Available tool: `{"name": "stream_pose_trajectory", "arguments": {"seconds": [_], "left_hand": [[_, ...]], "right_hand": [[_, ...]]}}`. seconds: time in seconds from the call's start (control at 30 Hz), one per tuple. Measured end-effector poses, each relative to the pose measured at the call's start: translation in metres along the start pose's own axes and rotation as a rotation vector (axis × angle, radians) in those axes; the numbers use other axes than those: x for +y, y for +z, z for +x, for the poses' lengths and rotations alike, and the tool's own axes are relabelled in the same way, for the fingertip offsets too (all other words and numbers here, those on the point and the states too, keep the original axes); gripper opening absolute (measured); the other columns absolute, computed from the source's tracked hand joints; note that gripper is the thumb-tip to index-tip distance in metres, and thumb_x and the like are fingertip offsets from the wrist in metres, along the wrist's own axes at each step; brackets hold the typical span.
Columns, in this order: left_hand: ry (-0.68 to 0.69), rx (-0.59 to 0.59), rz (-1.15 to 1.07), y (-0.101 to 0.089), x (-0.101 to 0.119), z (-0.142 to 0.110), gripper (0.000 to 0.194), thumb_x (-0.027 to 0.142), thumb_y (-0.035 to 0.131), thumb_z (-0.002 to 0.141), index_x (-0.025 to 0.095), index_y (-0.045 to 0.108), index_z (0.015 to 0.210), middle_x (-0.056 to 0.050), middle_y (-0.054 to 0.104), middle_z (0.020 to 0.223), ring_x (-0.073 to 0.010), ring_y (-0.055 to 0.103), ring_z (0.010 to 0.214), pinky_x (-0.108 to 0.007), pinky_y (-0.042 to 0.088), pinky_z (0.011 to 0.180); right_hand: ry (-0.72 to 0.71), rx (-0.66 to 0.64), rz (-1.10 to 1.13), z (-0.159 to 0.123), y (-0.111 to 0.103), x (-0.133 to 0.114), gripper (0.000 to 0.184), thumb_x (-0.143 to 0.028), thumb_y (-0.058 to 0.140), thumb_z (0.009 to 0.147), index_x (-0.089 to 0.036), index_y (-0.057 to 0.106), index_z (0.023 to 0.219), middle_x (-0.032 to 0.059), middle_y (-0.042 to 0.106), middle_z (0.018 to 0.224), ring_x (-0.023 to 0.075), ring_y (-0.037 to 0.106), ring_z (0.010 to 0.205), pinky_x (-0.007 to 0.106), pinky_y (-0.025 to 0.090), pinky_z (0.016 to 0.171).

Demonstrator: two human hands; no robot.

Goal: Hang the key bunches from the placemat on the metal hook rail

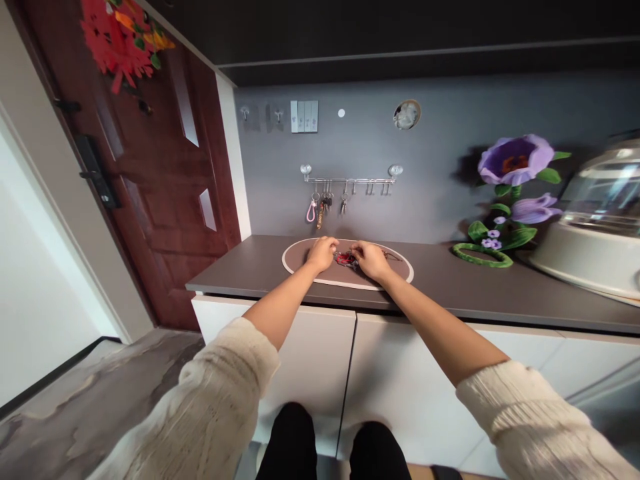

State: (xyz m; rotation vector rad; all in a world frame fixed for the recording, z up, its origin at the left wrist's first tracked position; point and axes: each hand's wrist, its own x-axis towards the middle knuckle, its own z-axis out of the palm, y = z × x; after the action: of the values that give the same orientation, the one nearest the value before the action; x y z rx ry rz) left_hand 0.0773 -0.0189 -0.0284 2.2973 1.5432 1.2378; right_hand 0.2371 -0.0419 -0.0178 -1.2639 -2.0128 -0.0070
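Note:
A small tangled bunch of red cord and shiny metal pieces [346, 259], which looks like keys, is on the oval brown mat [345, 279] with a pale rim. My left hand [323, 253] is at the bunch's left edge with its fingers curled together; what they pinch is too small to make out. From the other side, my right hand [369, 259] has its fingertips closed on the bunch. A thin dark-red cord [393, 255] shows just beyond my right hand on the mat.
Above the mat, a metal hook rail [350, 181] carries several keys [326, 201] and a pink loop [311, 211]. To the right on the dark counter [435, 287] stand a purple fabric flower [517, 162] and a white domed appliance [590, 253]. A dark red door [165, 180] is at left.

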Motion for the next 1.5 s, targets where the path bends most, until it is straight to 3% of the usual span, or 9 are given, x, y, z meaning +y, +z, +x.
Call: {"name": "stream_pose_trajectory", "arguments": {"seconds": [0.23, 0.43, 0.6, 0.87, 1.27, 1.5], "left_hand": [[0.027, -0.069, 0.062, 0.0031, -0.0028, 0.0030, 0.022, 0.013, 0.049, 0.077, 0.019, 0.065, 0.091, -0.006, 0.062, 0.102, -0.0186, 0.049, 0.102, -0.031, 0.036, 0.092], [-0.008, -0.079, 0.028, 0.0006, -0.0006, 0.0027, 0.012, 0.016, 0.054, 0.074, 0.019, 0.066, 0.076, -0.004, 0.065, 0.084, -0.0163, 0.054, 0.082, -0.029, 0.040, 0.079], [-0.049, -0.035, -0.031, -0.0007, 0.0015, 0.0020, 0.013, 0.017, 0.052, 0.075, 0.018, 0.064, 0.076, -0.004, 0.065, 0.083, -0.0152, 0.054, 0.076, -0.027, 0.040, 0.071], [0.028, 0.025, -0.072, -0.0023, 0.0029, 0.0028, 0.013, 0.017, 0.050, 0.075, 0.018, 0.063, 0.075, -0.003, 0.064, 0.079, -0.0142, 0.054, 0.074, -0.026, 0.040, 0.072], [0.042, 0.040, -0.495, 0.0018, 0.0013, 0.0060, 0.011, 0.018, 0.051, 0.072, 0.012, 0.060, 0.074, -0.002, 0.062, 0.071, -0.0106, 0.053, 0.067, -0.024, 0.042, 0.068], [0.026, 0.004, -0.594, 0.0001, 0.0047, 0.0046, 0.012, 0.020, 0.053, 0.071, 0.011, 0.060, 0.075, -0.003, 0.063, 0.072, -0.0101, 0.054, 0.067, -0.025, 0.043, 0.069]], "right_hand": [[-0.014, 0.006, -0.034, 0.0007, 0.0045, 0.0009, 0.018, -0.016, 0.046, 0.079, -0.016, 0.061, 0.087, 0.0084, 0.066, 0.090, 0.0166, 0.059, 0.084, 0.025, 0.040, 0.076], [-0.015, 0.008, -0.040, 0.0029, 0.0047, 0.0018, 0.017, -0.016, 0.046, 0.079, -0.016, 0.062, 0.086, 0.0084, 0.066, 0.088, 0.0169, 0.060, 0.082, 0.025, 0.041, 0.075], [-0.009, 0.003, -0.033, 0.0031, 0.0031, 0.0002, 0.017, -0.015, 0.046, 0.079, -0.015, 0.062, 0.085, 0.0086, 0.067, 0.088, 0.0172, 0.060, 0.081, 0.025, 0.041, 0.074], [-0.011, 0.001, -0.033, 0.0023, 0.0024, -0.0014, 0.018, -0.014, 0.047, 0.078, -0.015, 0.062, 0.087, 0.0090, 0.066, 0.090, 0.0173, 0.060, 0.083, 0.026, 0.041, 0.076], [-0.100, -0.018, 0.043, 0.0023, 0.0003, -0.0053, 0.017, -0.024, 0.048, 0.079, -0.017, 0.062, 0.086, 0.0055, 0.066, 0.088, 0.0157, 0.059, 0.080, 0.026, 0.041, 0.075], [-0.131, -0.030, 0.124, 0.0025, 0.0012, -0.0060, 0.020, -0.027, 0.047, 0.080, -0.017, 0.062, 0.089, 0.0047, 0.066, 0.090, 0.0146, 0.058, 0.079, 0.026, 0.040, 0.075]]}}
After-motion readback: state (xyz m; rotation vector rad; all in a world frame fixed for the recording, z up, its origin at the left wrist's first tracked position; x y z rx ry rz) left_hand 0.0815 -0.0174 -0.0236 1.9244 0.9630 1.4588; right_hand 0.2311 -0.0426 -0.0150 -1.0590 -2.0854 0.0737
